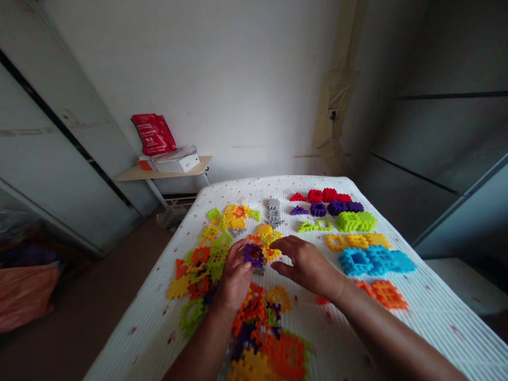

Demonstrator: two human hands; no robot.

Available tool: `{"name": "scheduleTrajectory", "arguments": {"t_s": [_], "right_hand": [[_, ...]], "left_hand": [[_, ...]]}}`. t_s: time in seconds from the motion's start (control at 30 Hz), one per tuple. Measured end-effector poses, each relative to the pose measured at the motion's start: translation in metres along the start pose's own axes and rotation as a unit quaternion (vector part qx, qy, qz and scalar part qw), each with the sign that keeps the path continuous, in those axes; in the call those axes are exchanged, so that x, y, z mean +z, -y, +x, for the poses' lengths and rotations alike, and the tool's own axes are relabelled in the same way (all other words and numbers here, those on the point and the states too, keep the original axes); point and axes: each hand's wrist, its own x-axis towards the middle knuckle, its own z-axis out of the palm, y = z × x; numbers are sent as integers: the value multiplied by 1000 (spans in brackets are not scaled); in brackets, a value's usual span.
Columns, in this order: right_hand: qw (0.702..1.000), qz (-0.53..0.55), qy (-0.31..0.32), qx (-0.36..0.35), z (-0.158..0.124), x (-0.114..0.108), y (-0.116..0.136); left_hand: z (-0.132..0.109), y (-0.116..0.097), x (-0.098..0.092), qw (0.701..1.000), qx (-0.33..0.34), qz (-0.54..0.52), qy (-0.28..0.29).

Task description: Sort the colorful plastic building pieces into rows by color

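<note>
If your right hand [305, 264] drops: its fingertips could scatter the loose yellow pieces [266, 253] at center frame toward the sorted blue blocks [367, 260] at right
left hand: fingers curled, you pinch a purple plastic block [253, 255] at center frame, firmly gripped
right hand: half open, fingers spread, hovering just beside the yellow pieces, holding nothing; any light contact cannot be told
below: an orange heap [283, 355] on the white ribbed bedspread [146, 317]

White ribbed bed [432, 330], interlocking plastic blocks [371, 260], sorted rows right, mixed heap left
</note>
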Motion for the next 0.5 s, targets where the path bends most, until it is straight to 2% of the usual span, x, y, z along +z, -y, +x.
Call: {"name": "scheduleTrajectory", "arguments": {"t_s": [0.27, 0.5], "right_hand": [[999, 24, 14, -21, 2, 10, 3], [999, 29, -32, -24, 3, 18, 6]], "left_hand": [[-3, 5, -1, 997, 5, 75, 13], [-5, 6, -2, 982, -11, 186, -24]]}}
